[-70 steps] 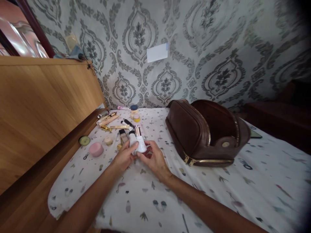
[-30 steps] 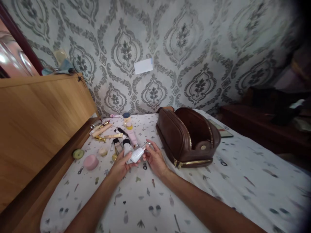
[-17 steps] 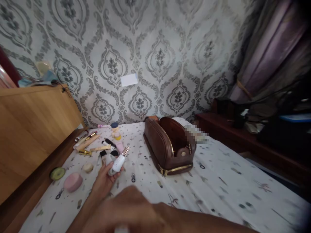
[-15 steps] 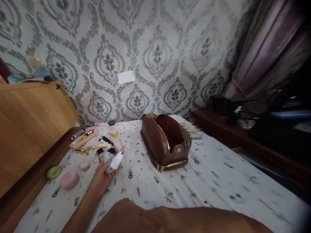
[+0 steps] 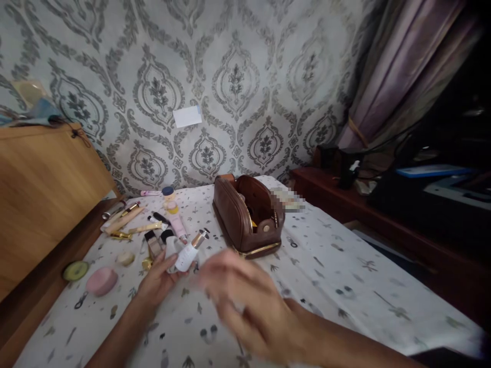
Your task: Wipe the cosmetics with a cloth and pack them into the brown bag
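My left hand is wrapped round a white cosmetic bottle, whose shiny rose-gold top tilts up to the right. Against that bottle is a second pale bottle with a black cap, which seems to be in the same hand. My right hand, blurred by motion, is in front of the bag with fingers curved and apart; I see nothing in it. A brown toiletry bag stands unzipped behind my hands, and a bit of something yellow shows inside it.
Left of my hands lie a pink round item, a green round container, a cream round item, a pink tube and several slim cosmetics. A wooden panel borders the left; a dark red cabinet is at right.
My right arm has risen from the bottom edge, bringing the hand towards the white bottle. My left hand keeps its hold, turning the bottle slightly. The view has shifted a little to the right.
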Available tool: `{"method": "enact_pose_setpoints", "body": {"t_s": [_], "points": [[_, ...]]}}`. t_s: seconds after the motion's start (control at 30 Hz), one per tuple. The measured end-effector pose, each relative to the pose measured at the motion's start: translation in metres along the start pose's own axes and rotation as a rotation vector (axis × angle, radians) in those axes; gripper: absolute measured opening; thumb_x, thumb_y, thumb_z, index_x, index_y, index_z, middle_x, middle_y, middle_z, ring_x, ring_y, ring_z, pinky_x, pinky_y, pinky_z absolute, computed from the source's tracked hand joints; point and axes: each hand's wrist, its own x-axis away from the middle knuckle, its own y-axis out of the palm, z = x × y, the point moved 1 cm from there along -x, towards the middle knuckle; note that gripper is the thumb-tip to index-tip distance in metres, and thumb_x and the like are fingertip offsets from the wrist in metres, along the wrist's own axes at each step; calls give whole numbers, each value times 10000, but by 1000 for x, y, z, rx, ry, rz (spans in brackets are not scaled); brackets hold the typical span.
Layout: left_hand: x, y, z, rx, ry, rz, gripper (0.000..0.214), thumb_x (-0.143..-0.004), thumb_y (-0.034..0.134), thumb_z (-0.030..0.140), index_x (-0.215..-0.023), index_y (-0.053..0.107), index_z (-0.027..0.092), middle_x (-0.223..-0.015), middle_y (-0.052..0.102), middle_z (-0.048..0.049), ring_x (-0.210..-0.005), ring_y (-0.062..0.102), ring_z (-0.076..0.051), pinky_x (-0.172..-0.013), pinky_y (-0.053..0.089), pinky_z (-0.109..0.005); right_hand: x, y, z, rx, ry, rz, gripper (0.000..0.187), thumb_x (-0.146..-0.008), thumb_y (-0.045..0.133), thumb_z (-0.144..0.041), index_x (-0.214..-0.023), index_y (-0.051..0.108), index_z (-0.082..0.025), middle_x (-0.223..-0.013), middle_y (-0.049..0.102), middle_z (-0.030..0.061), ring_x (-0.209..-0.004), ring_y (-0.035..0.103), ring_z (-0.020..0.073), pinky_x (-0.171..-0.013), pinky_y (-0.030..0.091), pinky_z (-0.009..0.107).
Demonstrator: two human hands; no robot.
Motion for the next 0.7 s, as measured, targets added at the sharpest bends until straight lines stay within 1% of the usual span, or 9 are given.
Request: {"method": "enact_pose_setpoints", "body": {"t_s": [0.1, 0.13, 0.2, 0.27, 0.33, 0.47, 0.53, 0.63, 0.7], "points": [[6, 15, -1, -23, -37, -133, 388, -707, 819, 269, -1055, 683, 163, -880, 759, -64, -719, 730, -238, -579, 561, -280, -27, -14, 39, -100, 237, 261, 412, -925, 529, -322, -1333, 479, -345, -1049, 585, 65, -778, 615, 203, -650, 562, 350], [8, 20, -2, -30, -58, -177, 420, -687, 839, 301, -1053, 685, 165, -875, 758, -70, -714, 729, -244, -569, 560, -284, -30, -16, 48, -119, 291, 286, 410, -908, 568, -353, -1312, 501, -335, -1043, 579, 65, -755, 602, 196, -618, 549, 338], [11, 31, -4, -39, -103, -258, 447, -666, 856, 340, -1048, 689, 177, -857, 755, -71, -705, 728, -256, -551, 559, -296, -27, -17, 59, -166, 327, 225, 351, -876, 629, -394, -1216, 586, -316, -992, 590, 55, -748, 584, 192, -611, 528, 324], [14, 41, -8, -39, -131, -318, 451, -673, 852, 355, -1060, 686, 194, -850, 750, -67, -712, 728, -264, -551, 564, -311, -19, -19, 61, -234, 340, 159, 237, -880, 635, -393, -1092, 649, -288, -904, 595, 35, -744, 574, 183, -628, 508, 313], [16, 48, -12, -25, -145, -345, 425, -692, 839, 363, -1056, 686, 204, -859, 744, -60, -724, 729, -257, -568, 564, -307, -11, -23, 60, -305, 360, 158, 182, -884, 640, -378, -1024, 670, -266, -858, 585, 21, -732, 563, 167, -626, 491, 296], [16, 59, -21, 15, -180, -341, 399, -702, 830, 372, -1039, 694, 208, -863, 734, -48, -736, 724, -232, -565, 549, -276, -1, -39, 60, -381, 379, 176, 214, -876, 659, -372, -1059, 679, -263, -884, 575, 23, -739, 559, 153, -602, 499, 271], [15, 65, -25, 54, -173, -299, 391, -701, 830, 356, -1041, 699, 214, -901, 740, -49, -774, 719, -229, -575, 555, -271, 3, -48, 60, -382, 358, 171, 229, -893, 643, -345, -1106, 673, -267, -916, 584, 33, -768, 573, 154, -622, 519, 269], [14, 77, -29, 150, -152, -202, 308, -686, 841, 299, -960, 717, 232, -957, 754, -31, -855, 709, -216, -626, 577, -261, 10, -61, 57, -303, 259, 167, 276, -907, 626, -250, -1181, 652, -272, -979, 610, 52, -856, 598, 161, -707, 539, 279], [13, 84, -31, 195, -173, -150, 265, -678, 844, 271, -907, 717, 227, -957, 760, -27, -894, 706, -217, -682, 598, -276, 15, -66, 56, -221, 184, 161, 331, -907, 614, -187, -1227, 626, -275, -1011, 623, 59, -907, 612, 164, -758, 544, 281]]}}
